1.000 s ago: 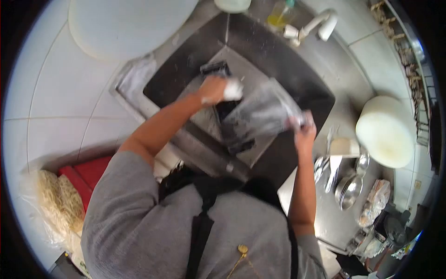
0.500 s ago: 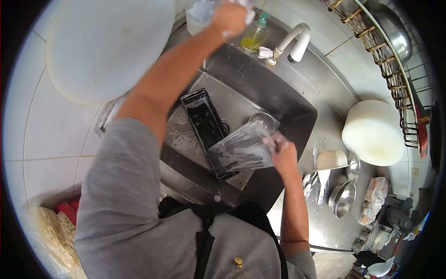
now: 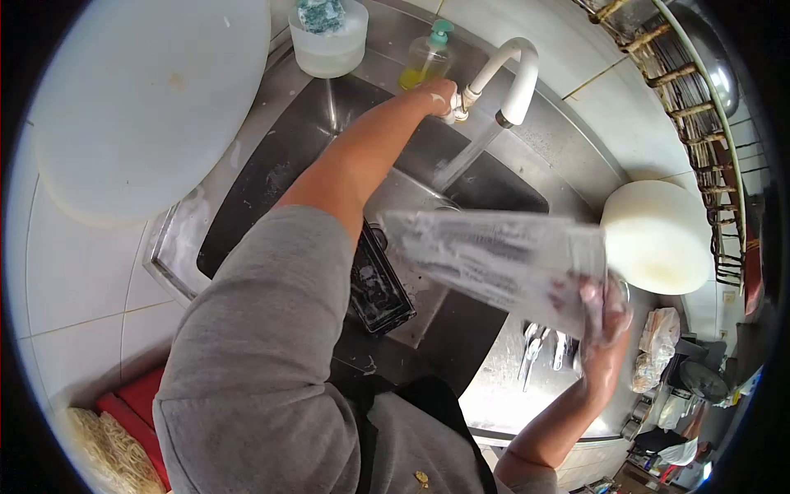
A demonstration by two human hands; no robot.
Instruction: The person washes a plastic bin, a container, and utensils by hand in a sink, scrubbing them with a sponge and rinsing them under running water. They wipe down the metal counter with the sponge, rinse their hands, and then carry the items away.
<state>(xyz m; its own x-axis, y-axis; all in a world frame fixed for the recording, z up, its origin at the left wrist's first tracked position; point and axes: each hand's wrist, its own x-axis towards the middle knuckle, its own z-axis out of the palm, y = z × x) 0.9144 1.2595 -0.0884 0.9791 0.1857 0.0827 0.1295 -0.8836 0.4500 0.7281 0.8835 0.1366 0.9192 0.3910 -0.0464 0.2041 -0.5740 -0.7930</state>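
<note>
My left hand (image 3: 439,96) is closed round the tap handle at the base of the white faucet (image 3: 520,86), beside the soap bottle (image 3: 425,59). Water runs from the spout into the steel sink (image 3: 461,329). In my right hand (image 3: 607,309) is a clear, soapy plastic container (image 3: 494,255), held tilted by its right end above the sink's right side. A black tray (image 3: 380,288) with suds lies in the sink, partly hidden by my left arm. A sponge (image 3: 321,15) rests in the white tub (image 3: 329,51) at the back.
A large white round board (image 3: 156,99) leans at the left. Spoons (image 3: 533,354) lie on the counter to the right, near a thick white block (image 3: 658,237) and a plastic bag (image 3: 657,350). A wire rack (image 3: 691,107) hangs at the upper right.
My left hand has let go of the sponge in the tub and moved to the tap handle. Water now flows. My right hand has lifted the clear container to the right, off the black tray.
</note>
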